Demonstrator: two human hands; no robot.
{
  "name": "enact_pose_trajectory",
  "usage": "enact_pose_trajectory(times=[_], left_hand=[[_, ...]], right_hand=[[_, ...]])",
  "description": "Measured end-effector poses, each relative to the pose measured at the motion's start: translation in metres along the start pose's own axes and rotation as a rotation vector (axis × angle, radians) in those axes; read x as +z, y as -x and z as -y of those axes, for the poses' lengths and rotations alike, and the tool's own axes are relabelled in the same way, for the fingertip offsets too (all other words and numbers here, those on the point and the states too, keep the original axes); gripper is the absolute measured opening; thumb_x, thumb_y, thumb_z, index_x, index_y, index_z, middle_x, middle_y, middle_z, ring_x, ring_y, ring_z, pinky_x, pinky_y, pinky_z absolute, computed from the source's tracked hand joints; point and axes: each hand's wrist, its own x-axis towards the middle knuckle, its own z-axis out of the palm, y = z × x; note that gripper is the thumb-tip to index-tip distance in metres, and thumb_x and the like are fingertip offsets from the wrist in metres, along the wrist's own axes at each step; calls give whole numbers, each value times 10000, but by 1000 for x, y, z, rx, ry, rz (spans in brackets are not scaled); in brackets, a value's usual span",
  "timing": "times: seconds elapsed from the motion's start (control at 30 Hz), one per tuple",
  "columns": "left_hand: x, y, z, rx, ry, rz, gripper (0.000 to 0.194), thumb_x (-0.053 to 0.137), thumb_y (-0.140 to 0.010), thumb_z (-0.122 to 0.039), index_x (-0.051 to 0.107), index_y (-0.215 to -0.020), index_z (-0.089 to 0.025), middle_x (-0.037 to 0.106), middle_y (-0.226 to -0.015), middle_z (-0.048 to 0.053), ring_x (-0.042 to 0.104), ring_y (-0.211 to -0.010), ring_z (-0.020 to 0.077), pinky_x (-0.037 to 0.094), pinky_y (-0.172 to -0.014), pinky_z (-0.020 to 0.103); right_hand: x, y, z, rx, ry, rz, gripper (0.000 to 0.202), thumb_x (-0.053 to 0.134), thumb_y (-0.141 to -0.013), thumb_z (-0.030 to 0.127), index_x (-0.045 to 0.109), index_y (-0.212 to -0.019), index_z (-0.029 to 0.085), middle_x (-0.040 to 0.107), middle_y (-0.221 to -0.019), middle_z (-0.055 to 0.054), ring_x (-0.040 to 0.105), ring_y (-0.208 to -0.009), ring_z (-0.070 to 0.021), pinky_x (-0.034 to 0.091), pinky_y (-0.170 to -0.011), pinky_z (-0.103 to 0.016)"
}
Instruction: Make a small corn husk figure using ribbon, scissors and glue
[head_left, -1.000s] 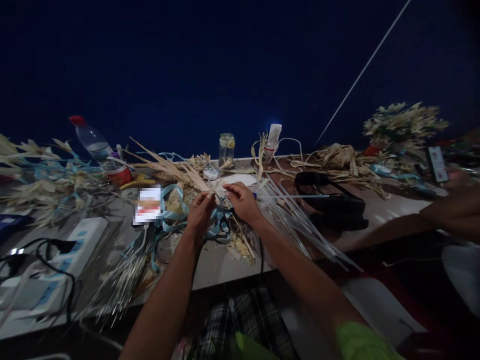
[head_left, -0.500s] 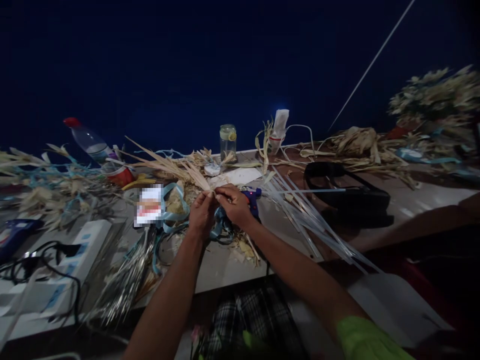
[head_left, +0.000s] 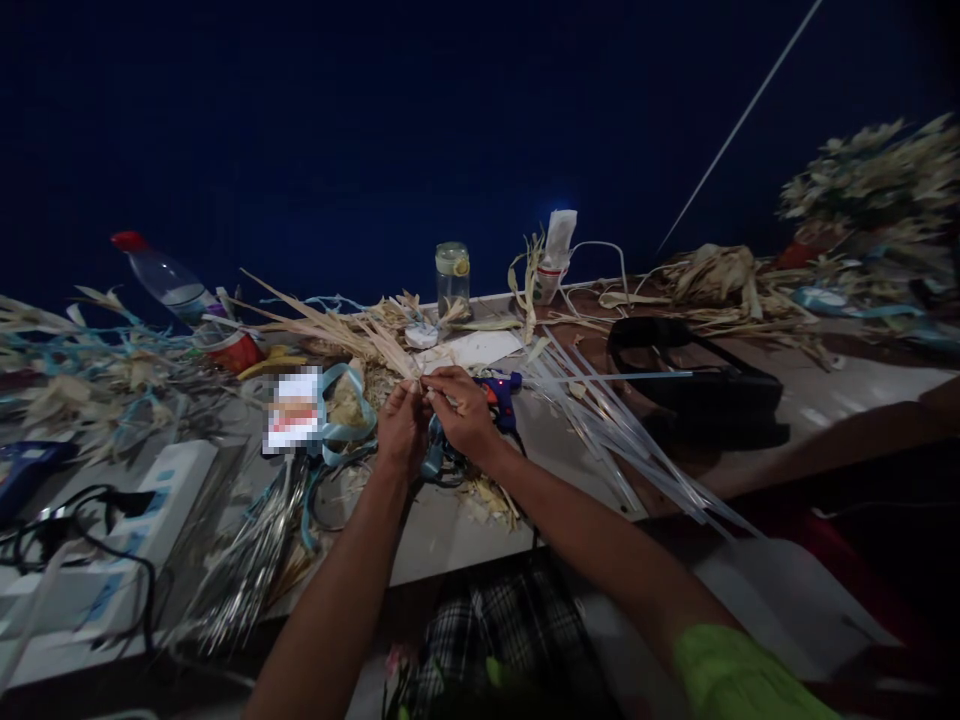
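Observation:
My left hand (head_left: pixel 401 425) is closed in a pinch on a pale dried corn husk (head_left: pixel 390 349), whose flat end fans out up and to the left. My right hand (head_left: pixel 463 412) meets it at the husk's lower end, thumb and fingers pinched there against the left fingertips. The exact spot between the fingertips is partly hidden. Just right of my right hand lies a blue glue gun (head_left: pixel 504 392) with a small red light and a clear glue stick in its back. A light blue ribbon (head_left: pixel 365 420) curls left of my left hand.
Several clear glue sticks (head_left: pixel 611 430) and a black bag (head_left: pixel 694 385) lie right. At left are a bundle of metal wires (head_left: pixel 251 560), a white power strip (head_left: pixel 161 520) and a red-capped bottle (head_left: pixel 169 280). A glass jar (head_left: pixel 453 285) stands behind; husk scraps lie around.
My right fingers have shifted slightly over the husk's lower end, towards the left fingertips. The whole view has moved a little; both hands stay together.

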Motion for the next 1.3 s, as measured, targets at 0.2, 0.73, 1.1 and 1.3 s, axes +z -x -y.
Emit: enact_pose_trajectory(times=[0.2, 0.73, 1.1, 1.3], left_hand=[[0, 0, 1, 14, -37, -51, 254, 751, -583, -285, 563, -687, -151, 537, -532, -53, 458, -459, 22, 347, -454, 127], [-3, -2, -2, 135, -46, 25, 220, 753, -590, -275, 589, -687, -164, 572, -608, -40, 499, -555, 48, 383, -547, 161], [-1, 1, 0, 111, -101, 42, 222, 748, -592, -291, 589, -696, -175, 602, -655, -26, 541, -613, 76, 412, -592, 188], [2, 4, -1, 139, -136, 23, 250, 751, -583, -320, 573, -653, -159, 536, -562, -42, 461, -528, 50, 369, -529, 162]], right_hand=[[0, 2, -1, -27, 11, 24, 279, 478, -790, 186, 666, -986, 248, 590, -1038, -62, 533, -1014, -175, 421, -925, -338], [0, 3, 9, 164, -226, 11, 268, 502, -741, 193, 615, -983, 206, 599, -1042, -49, 567, -942, -152, 463, -860, -291], [1, 3, 3, 197, -254, -9, 231, 517, -722, 196, 634, -921, 216, 595, -986, -33, 556, -925, -151, 454, -853, -288], [0, 4, 7, 94, -219, -35, 267, 469, -711, 131, 652, -889, 210, 608, -958, -38, 551, -935, -153, 440, -863, -286]])
